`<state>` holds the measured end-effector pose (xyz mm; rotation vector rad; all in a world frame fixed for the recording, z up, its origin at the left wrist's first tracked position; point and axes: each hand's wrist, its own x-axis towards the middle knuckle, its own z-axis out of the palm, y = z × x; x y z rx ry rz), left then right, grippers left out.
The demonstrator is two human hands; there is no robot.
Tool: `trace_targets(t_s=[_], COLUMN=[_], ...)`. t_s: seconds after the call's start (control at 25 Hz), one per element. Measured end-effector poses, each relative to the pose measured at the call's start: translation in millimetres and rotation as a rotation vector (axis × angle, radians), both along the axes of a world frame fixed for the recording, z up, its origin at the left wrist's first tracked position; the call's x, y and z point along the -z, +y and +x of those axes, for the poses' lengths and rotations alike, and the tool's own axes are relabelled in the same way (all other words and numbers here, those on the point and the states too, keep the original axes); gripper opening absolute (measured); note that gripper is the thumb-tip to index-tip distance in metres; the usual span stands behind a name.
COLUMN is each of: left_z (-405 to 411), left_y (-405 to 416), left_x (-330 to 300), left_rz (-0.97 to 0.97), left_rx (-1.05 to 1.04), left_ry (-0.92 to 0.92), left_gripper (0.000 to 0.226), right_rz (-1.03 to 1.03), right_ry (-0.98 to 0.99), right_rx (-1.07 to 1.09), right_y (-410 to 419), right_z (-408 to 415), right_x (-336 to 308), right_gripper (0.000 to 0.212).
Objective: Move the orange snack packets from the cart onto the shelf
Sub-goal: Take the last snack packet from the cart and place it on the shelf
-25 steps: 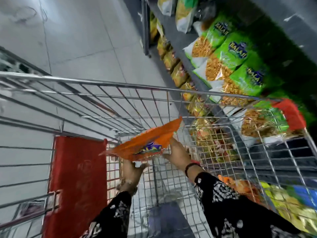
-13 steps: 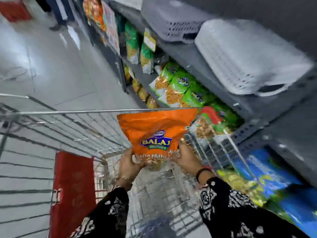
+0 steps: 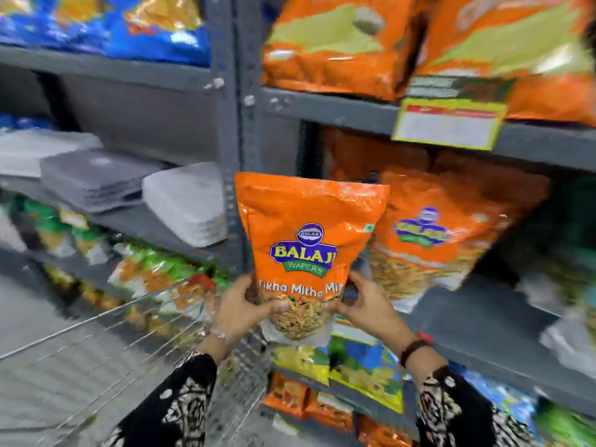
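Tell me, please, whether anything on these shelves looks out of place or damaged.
Nothing stands out. The orange packet is upright and looks intact, held at its lower corners by the left hand and right hand. A matching packet stands on the grey shelf behind it. The frame's edges are blurred.

Orange Balaji packet upright, held at bottom corners before grey shelf; matching packet standing behind

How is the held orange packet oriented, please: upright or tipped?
Upright: the packet has its sealed top up, and both hands grip its lower end.
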<state>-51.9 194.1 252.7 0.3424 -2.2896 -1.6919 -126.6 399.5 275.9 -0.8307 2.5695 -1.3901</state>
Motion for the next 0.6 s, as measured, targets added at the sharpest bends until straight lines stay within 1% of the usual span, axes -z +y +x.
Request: trace_targets(t_s=[0.08, 0.28, 0.4, 0.6], left_z=[-20, -57, -76, -113], left_y=[48, 160, 215, 279], left_x=[-13, -27, -30, -27], left_rz=[-0.019, -0.052, -0.041, -0.046], left_rx=[0.111, 0.298, 0.41, 0.534], left_ry=[0.009, 0.024, 0.025, -0.008], left_gripper=[0.046, 0.044, 0.047, 0.033], right_rz=[-0.02, -0.066, -0.11, -0.199], right_ry=[0.036, 0.056, 0.056, 0.038], right_rx=[0.115, 0.411, 0.537, 0.716], right_y=[56, 171, 216, 254], right_z=[6, 25, 32, 17], right_x=[-13, -23, -24, -17], right_gripper=[0.04, 0.038, 0.038, 0.045])
